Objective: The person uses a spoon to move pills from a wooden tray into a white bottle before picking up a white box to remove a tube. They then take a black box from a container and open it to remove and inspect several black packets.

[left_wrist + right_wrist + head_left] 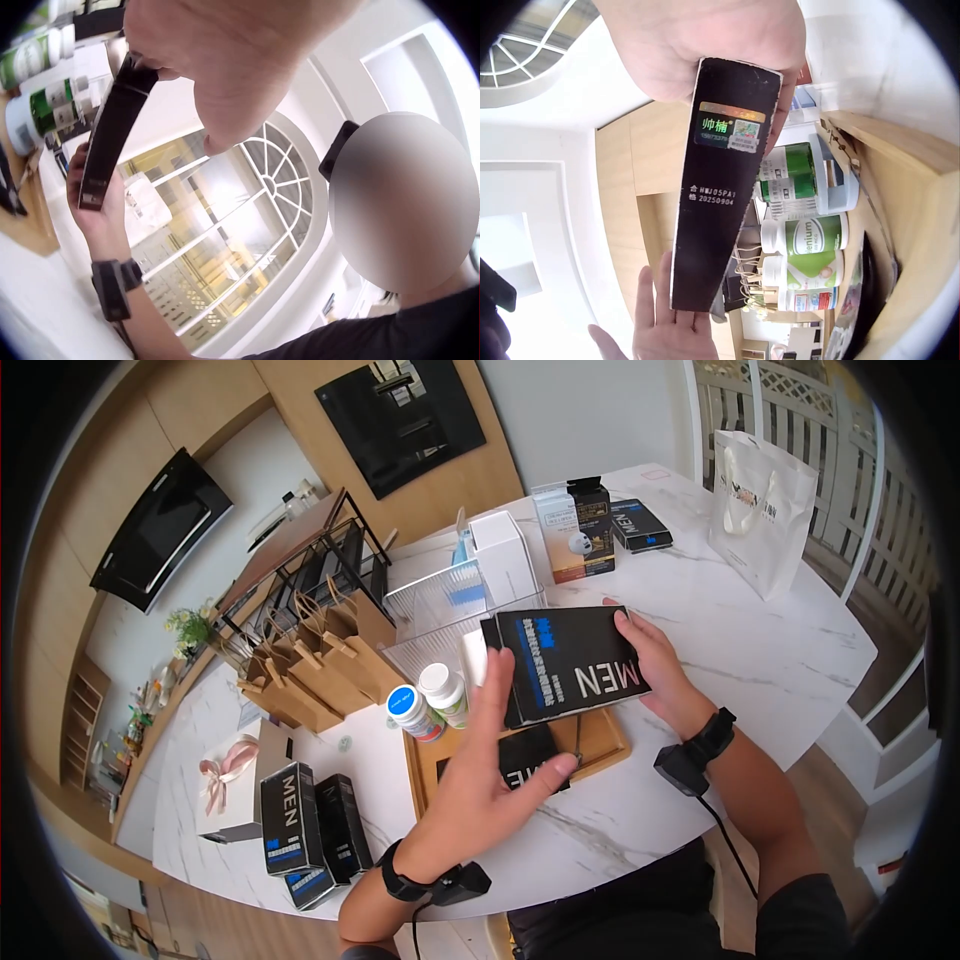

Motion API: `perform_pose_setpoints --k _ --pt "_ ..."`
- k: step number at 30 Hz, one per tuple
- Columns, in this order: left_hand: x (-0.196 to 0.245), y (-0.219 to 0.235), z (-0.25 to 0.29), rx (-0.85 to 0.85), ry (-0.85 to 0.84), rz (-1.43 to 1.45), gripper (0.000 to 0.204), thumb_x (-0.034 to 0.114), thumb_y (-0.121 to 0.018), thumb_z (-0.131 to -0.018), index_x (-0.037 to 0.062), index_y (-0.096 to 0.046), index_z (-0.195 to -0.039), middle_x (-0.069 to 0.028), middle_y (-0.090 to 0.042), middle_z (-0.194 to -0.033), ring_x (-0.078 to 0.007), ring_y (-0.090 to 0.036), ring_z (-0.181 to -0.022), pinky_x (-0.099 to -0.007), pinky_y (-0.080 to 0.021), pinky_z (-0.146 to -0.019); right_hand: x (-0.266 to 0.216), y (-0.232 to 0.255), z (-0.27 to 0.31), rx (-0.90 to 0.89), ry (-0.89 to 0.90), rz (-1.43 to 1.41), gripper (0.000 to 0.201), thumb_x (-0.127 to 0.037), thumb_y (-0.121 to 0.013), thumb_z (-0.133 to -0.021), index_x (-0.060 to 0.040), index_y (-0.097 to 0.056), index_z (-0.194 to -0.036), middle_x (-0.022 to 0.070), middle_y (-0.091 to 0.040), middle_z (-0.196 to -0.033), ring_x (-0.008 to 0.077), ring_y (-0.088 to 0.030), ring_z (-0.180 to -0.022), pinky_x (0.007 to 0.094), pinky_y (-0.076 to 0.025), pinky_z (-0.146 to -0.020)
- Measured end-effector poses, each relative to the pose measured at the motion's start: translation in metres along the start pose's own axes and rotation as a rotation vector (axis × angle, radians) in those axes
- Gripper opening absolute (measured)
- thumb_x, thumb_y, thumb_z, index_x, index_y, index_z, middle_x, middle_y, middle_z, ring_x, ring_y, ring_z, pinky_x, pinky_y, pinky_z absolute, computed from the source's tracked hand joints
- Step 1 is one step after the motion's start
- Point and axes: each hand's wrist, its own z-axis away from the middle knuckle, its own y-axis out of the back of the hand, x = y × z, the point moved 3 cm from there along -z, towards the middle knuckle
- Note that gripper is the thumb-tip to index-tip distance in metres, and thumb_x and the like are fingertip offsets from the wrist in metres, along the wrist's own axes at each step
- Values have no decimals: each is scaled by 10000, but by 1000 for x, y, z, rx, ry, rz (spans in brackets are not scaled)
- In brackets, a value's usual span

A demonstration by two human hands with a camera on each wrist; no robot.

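My right hand (660,660) holds a flat black box (565,660) marked MEN by its right end, thumb on top and fingers beneath. In the right wrist view the narrow side of the box (720,172) shows a hologram sticker and printed numbers. My left hand (485,785) is at the box's other end, fingers straight and thumb spread apart. Below the box stands a wooden tray (610,750), where a black packet (525,750) with similar white lettering lies, partly hidden by the left hand.
White-capped bottles (440,685) stand left of the tray, near kraft paper bags (335,660) and a clear basket (430,600). More black boxes (290,820) lean by a ribboned white box (240,790). Farther back are a mask box (575,530), another black box (640,525) and a white bag (760,510).
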Motion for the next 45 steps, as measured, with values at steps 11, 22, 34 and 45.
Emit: perform_pose_setpoints --k 11,22,34,45 --pt "-28 -2 5 160 57 -182 615 124 -575 -946 23 -296 -1485 -80 -528 -1185 -168 -500 -1082 -307 -405 -930 -1 -2 0 -42 24 3 431 -268 -514 -1012 -70 -474 -1392 46 -628 -1150 102 -625 -988 260 -535 -829" --pt "-38 10 -1 284 175 235 561 14 -553 -958 24 -299 -1458 8 -568 -866 -45 -506 -794 -172 -401 -748 -2 -2 1 -47 87 43 462 -258 -465 -1031 -69 -402 -1448 64 -603 -1217 112 -613 -1039 256 -517 -885" --pt "-35 -1 -1 99 64 -99 475 107 -547 -980 30 -426 -1433 -16 -627 -915 -64 -492 -765 -202 -418 -709 3 1 -1 -31 60 11 445 -260 -478 -1025 -63 -437 -1422 67 -590 -1253 117 -602 -1071 260 -510 -897" --pt "-20 13 -1 210 232 154 253 132 -540 -990 19 -615 -1204 30 -603 -619 -23 -498 -579 -190 -332 -557 -1 1 0 -23 11 -40 428 -277 -498 -1015 -65 -477 -1386 70 -626 -1186 135 -639 -1010 276 -542 -844"
